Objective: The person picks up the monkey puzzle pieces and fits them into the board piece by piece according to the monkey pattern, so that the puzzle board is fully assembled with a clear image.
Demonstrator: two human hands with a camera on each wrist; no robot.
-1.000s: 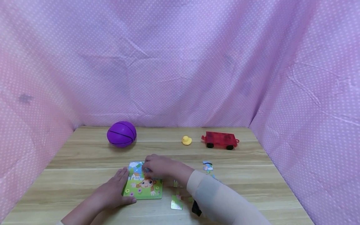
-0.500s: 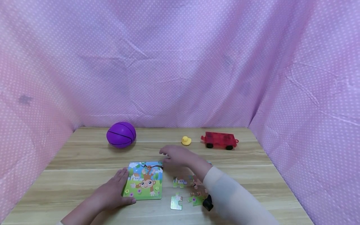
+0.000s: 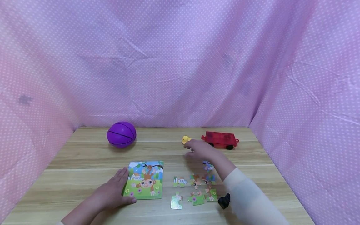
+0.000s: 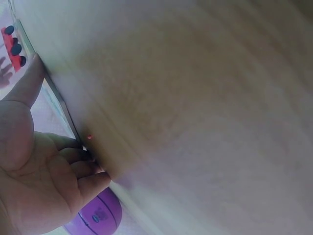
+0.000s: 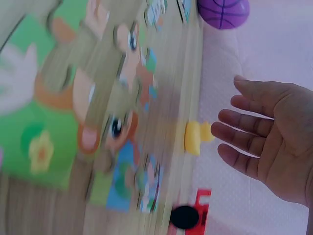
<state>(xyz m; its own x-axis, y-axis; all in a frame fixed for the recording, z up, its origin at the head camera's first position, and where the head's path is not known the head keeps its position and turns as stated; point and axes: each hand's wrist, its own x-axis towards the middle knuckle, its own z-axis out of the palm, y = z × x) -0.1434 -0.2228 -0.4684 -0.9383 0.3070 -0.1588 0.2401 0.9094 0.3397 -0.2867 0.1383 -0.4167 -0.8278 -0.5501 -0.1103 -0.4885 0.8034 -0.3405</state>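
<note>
My left hand [image 3: 113, 189] rests at the left side of a square picture board [image 3: 144, 193] showing an upside-down monkey; the thumb lies by its near left corner. In the left wrist view the fingertips of this left hand [image 4: 49, 171] touch the board's edge. My right hand [image 3: 201, 151] holds nothing and hovers behind several loose jigsaw pieces [image 3: 196, 200], overlapping a yellow rubber duck [image 3: 184, 139] in the head view. The right wrist view has the right hand [image 5: 279, 132] with its fingers loosely extended, above the jigsaw pieces [image 5: 54, 156].
A purple ball [image 3: 121, 135] sits at the back left of the wooden table [image 3: 90, 156]. At the back right stands a red toy wagon [image 3: 220, 140] with black wheels. Pink dotted cloth [image 3: 180, 68] surrounds the table. A black object [image 3: 224, 201] shows beside the right sleeve.
My right hand has lifted away from the board and moved right and back, over toward the duck. More jigsaw pieces are uncovered. The left hand has stayed at the board.
</note>
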